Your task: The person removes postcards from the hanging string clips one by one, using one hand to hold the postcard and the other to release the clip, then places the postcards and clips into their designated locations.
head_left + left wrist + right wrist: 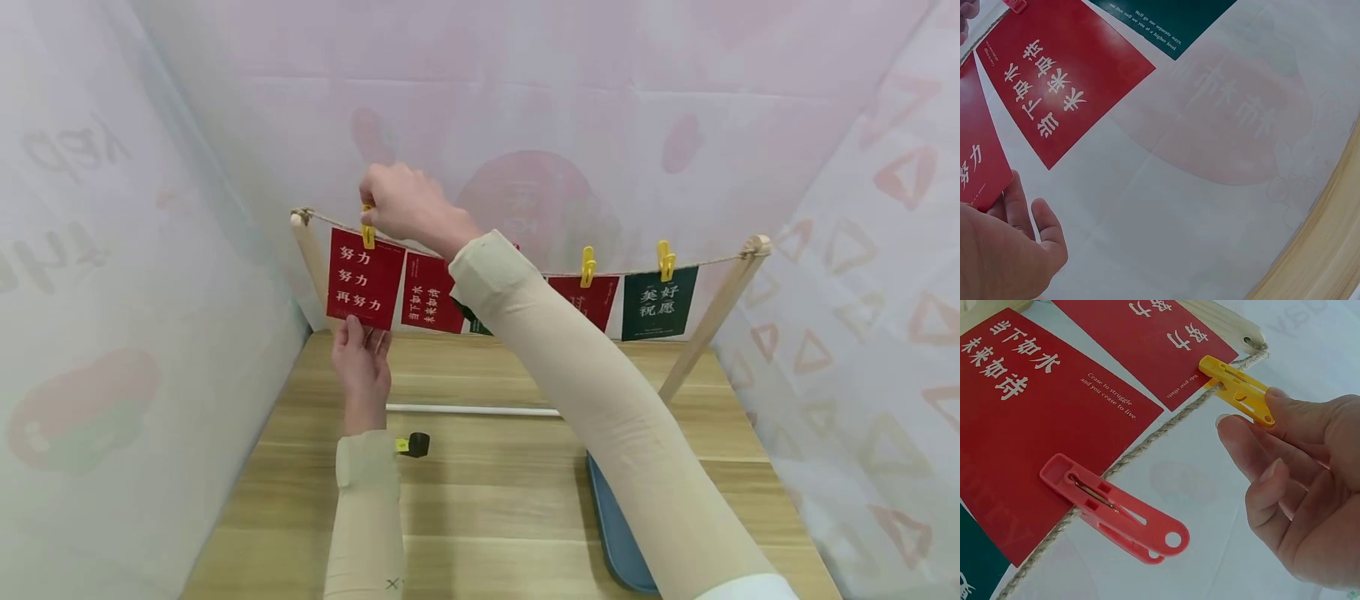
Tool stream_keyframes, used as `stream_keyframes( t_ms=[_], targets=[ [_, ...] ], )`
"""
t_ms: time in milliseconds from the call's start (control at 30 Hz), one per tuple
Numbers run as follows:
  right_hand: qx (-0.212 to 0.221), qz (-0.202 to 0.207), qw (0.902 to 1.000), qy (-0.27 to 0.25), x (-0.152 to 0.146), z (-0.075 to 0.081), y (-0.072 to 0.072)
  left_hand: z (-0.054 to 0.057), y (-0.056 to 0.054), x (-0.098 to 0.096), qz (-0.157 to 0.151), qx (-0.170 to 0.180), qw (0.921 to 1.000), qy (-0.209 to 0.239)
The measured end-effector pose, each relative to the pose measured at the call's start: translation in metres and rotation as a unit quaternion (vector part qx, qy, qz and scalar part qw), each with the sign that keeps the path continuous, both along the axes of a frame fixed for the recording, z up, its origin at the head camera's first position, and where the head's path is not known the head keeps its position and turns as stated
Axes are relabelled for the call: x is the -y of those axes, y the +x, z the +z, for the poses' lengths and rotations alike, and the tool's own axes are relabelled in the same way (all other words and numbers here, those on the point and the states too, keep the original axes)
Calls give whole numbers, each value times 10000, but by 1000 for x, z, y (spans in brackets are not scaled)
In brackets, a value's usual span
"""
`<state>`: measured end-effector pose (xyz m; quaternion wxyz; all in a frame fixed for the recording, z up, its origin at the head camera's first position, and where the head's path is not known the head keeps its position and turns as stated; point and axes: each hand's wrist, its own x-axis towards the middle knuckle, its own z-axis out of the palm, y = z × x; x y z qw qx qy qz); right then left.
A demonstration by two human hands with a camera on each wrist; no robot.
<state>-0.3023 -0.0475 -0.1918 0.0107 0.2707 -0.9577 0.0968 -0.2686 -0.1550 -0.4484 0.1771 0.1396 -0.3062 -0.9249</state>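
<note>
A red card (375, 283) with white characters hangs at the left end of a twine line (720, 262). My left hand (362, 360) holds its lower edge, thumb in front and other fingers partly behind it. Up at the card's top edge, my right hand (416, 200) pinches a yellow clothespin (1241, 394) between thumb and index finger. In the right wrist view the clothespin's nose sits over the twine and the card's edge. Beside it hangs a second red card (1041, 425), clipped by a red clothespin (1116, 509).
Farther right, a red card (600, 298) and a green card (660, 308) hang from yellow clothespins. Wooden posts (705, 333) carry the line. A blue tray (618, 533), a white rod (472, 410) and a small black object (418, 444) lie on the wooden table (495, 517).
</note>
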Motion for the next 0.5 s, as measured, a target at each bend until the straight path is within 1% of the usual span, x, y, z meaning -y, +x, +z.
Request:
stream_keyframes(
  t_ms=[167,233,367,500],
  targets=[
    [11,-83,9998,-182,-2,3,-1,0,1,0,32,-37,10000,21],
    [18,-151,9996,-251,-4,4,-2,-1,2,0,23,-4,10000,-46],
    [-117,-201,9991,-364,-10,5,-2,-3,4,-1,-1,14,9998,-222],
    [-147,-218,9984,-500,-14,8,-1,-3,6,0,83,47,9994,-321]
  ],
)
